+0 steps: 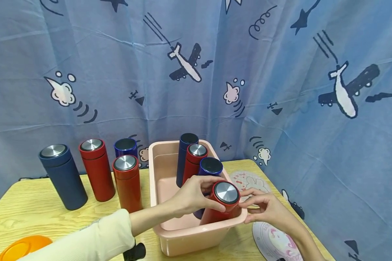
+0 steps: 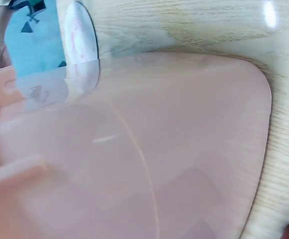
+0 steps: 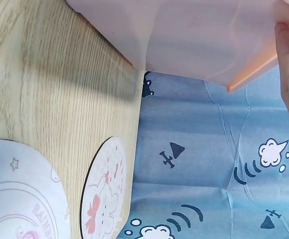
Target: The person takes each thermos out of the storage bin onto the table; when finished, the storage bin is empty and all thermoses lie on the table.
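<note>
My left hand (image 1: 196, 195) grips a red thermos flask (image 1: 227, 192) with a silver-topped lid, thumb and fingers round its upper part. The flask stands tilted inside a pink plastic bin (image 1: 189, 242), at its near right corner. My right hand (image 1: 269, 210) holds the bin's right rim, fingers on top and thumb outside, its fingertips close to the flask lid. Behind the gripped flask, a bright blue flask (image 1: 210, 166), a red flask (image 1: 196, 154) and a dark blue flask (image 1: 184, 156) stand in the bin. The left wrist view shows the bin's wall (image 2: 199, 129).
Left of the bin stand a navy flask (image 1: 65, 181), two red flasks (image 1: 98, 174) and a blue flask (image 1: 125, 145). An orange bowl (image 1: 26, 246) and a black object (image 1: 135, 252) lie near the front. Round printed mats (image 1: 277, 243) lie right; a blue curtain (image 1: 196, 108) hangs behind.
</note>
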Demonstrator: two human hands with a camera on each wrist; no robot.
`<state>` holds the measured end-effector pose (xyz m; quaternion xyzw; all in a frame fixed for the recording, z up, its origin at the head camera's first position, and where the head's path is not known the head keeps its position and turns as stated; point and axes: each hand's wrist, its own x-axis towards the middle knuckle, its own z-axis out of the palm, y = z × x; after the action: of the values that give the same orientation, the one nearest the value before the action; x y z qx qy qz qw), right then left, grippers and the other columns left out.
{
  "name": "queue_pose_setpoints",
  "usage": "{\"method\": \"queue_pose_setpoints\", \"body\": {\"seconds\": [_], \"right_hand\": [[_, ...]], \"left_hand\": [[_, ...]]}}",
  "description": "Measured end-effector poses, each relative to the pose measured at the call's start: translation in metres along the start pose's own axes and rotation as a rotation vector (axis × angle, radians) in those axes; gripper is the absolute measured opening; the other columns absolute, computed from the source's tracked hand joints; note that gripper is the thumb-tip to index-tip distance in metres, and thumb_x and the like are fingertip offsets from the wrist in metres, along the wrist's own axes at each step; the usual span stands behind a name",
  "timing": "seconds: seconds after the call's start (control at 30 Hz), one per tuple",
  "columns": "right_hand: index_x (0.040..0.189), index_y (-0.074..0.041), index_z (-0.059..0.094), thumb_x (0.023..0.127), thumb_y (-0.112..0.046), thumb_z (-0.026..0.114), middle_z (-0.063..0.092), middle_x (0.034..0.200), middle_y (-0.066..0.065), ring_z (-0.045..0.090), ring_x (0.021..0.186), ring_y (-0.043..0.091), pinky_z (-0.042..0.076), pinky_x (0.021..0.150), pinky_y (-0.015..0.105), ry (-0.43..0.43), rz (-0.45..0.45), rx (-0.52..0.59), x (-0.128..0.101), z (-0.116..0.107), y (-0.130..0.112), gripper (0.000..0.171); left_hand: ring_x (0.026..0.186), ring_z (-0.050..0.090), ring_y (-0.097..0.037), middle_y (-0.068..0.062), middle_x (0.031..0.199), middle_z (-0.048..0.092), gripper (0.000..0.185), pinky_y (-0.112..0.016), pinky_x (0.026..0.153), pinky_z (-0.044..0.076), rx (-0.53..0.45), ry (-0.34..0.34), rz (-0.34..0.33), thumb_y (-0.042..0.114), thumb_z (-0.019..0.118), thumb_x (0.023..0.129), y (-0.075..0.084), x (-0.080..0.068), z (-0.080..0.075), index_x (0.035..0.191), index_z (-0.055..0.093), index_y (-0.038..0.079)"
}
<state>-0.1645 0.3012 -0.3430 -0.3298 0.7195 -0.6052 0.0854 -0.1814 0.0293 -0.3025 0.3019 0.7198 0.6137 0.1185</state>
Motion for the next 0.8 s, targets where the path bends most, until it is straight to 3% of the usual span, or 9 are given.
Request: {"method": "queue_pose_setpoints", "body": {"seconds": [0.3, 0.57, 0.8], "right_hand": [[0.11, 0.005, 0.069, 0.077, 0.009, 0.073, 0.058, 0.127, -0.001, 0.053, 0.118, 0.008, 0.053, 0.088, 0.031, 0.002, -0.009, -0.033, 0.002, 0.0, 0.002, 0.034], [0.109, 0.011, 0.067, 0.077, 0.011, 0.072, 0.057, 0.127, 0.0, 0.054, 0.118, 0.009, 0.052, 0.089, 0.031, -0.005, -0.003, -0.004, 0.001, 0.001, 0.001, 0.032], [0.108, 0.009, 0.067, 0.077, 0.011, 0.072, 0.057, 0.128, 0.0, 0.054, 0.119, 0.01, 0.052, 0.089, 0.032, -0.014, -0.022, -0.009, 0.001, 0.0, 0.0, 0.032]], "left_hand": [[0.099, 0.067, -0.013, -0.007, 0.106, 0.071, 0.063, -0.024, 0.086, 0.053, 0.015, 0.044, -0.032, 0.002, 0.085, 0.069, 0.005, -0.01, -0.014, 0.127, 0.062, 0.004], [0.097, 0.068, -0.013, -0.006, 0.105, 0.072, 0.062, -0.025, 0.073, 0.056, 0.001, 0.09, -0.065, 0.004, 0.085, 0.068, 0.017, -0.016, -0.028, 0.126, 0.063, 0.009], [0.106, 0.065, -0.02, -0.01, 0.113, 0.069, 0.064, -0.03, 0.087, 0.054, -0.084, 0.114, -0.04, 0.001, 0.083, 0.07, 0.036, -0.021, -0.047, 0.129, 0.06, 0.005]]}}
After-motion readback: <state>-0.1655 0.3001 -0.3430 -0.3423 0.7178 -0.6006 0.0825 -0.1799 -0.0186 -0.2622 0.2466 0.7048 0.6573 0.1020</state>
